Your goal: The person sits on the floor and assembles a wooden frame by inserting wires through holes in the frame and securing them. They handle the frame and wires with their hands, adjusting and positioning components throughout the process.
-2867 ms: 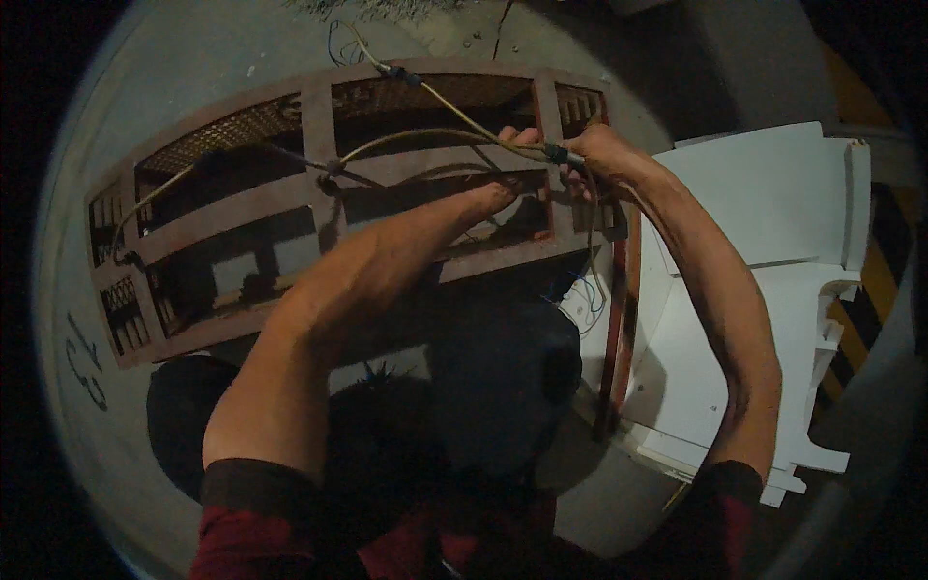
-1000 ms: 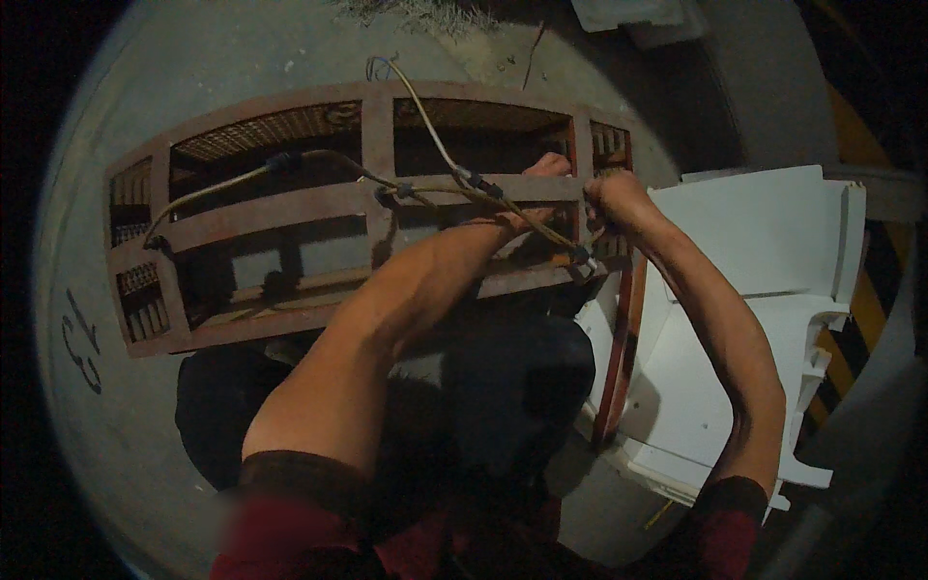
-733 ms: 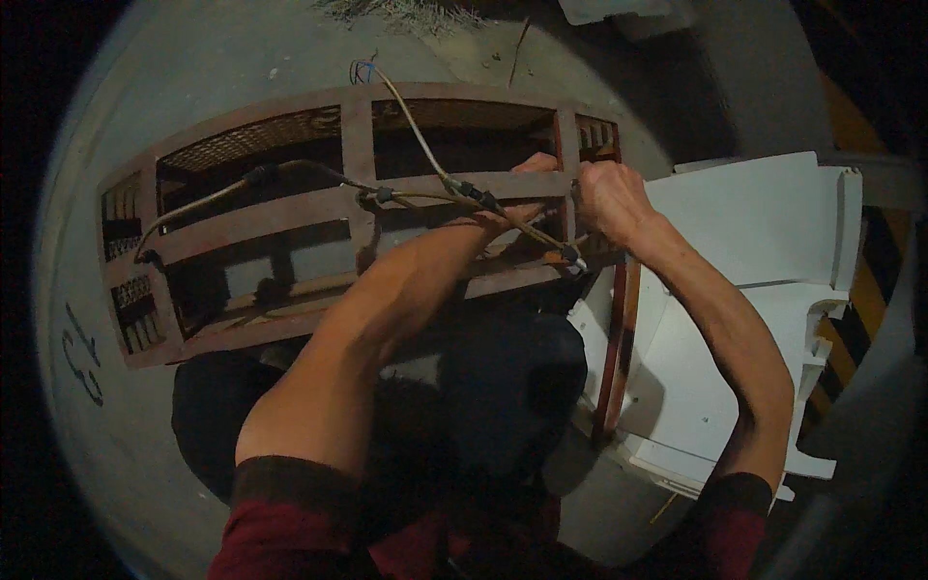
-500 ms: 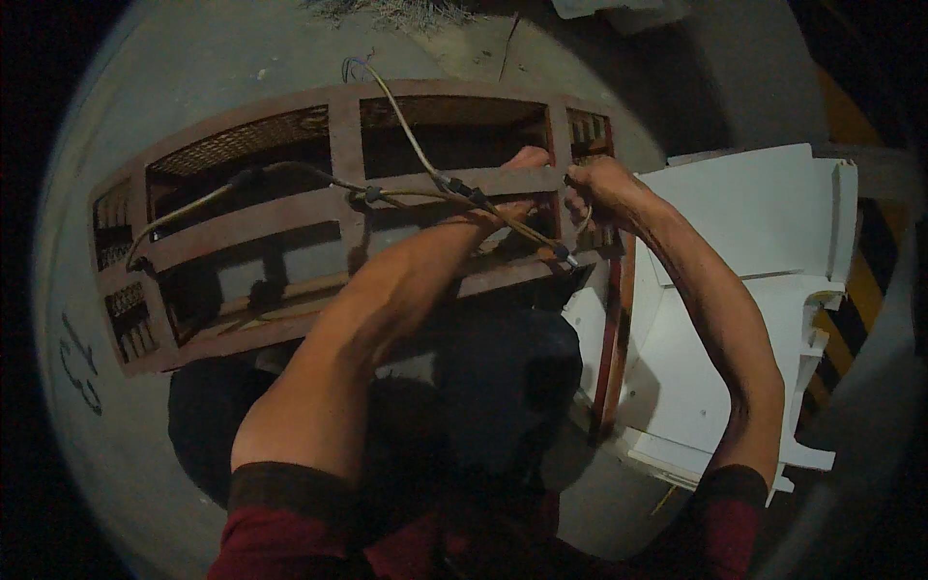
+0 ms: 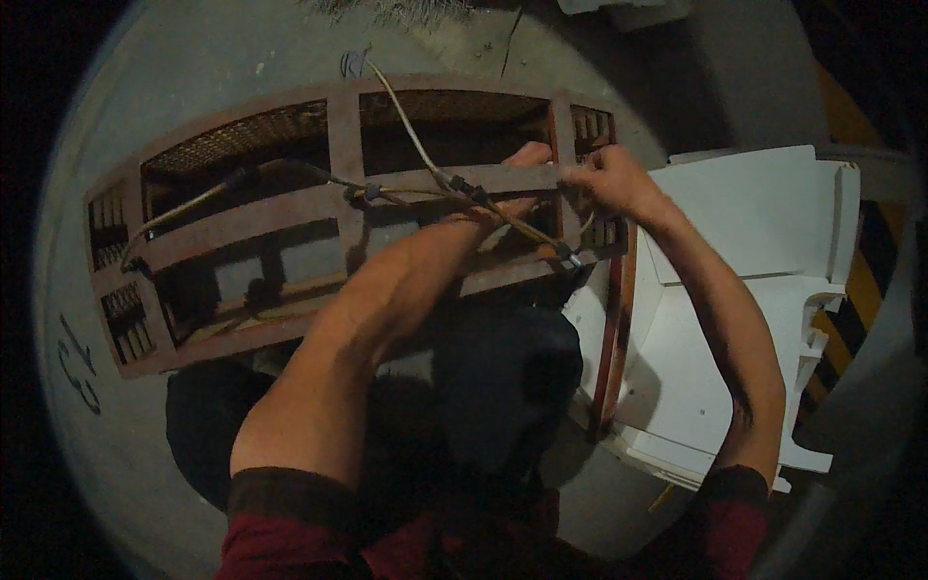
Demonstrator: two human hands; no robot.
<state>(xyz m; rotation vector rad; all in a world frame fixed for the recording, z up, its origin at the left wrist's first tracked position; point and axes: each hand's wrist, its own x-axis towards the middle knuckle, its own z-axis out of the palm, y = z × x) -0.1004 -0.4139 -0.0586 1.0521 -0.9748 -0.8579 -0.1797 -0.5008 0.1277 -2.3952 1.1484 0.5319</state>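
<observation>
A brown wooden frame (image 5: pixel 345 145) with slatted and woven panels lies across in front of me. My left hand (image 5: pixel 529 154) reaches through its lower opening and behind the middle rail; only part of it shows above the rail, its fingers mostly hidden. At the right end of that rail, my right hand (image 5: pixel 609 179) is closed, fingertips pressed together against the upright. What it pinches is too small to make out. Just below it, a thin cable curves down towards a metal-tipped cable end (image 5: pixel 570 256). A yellowish cable (image 5: pixel 411 130) with black connectors (image 5: pixel 469 190) runs over the rails.
White panels (image 5: pixel 720 348) lie stacked at the right, beside a reddish-brown wooden bar (image 5: pixel 616 329). Beyond them is a yellow-and-black striped surface (image 5: pixel 875 256). Dry bristles (image 5: pixel 406 10) lie on the concrete floor (image 5: pixel 232 58) at the top. My dark-clothed knees (image 5: pixel 507 387) are under the frame.
My right hand has shifted slightly up, its fingertips drawn closer to the rail end. The frame has tilted or slid a little, and the upper cable end has moved slightly. The left hand stays put.
</observation>
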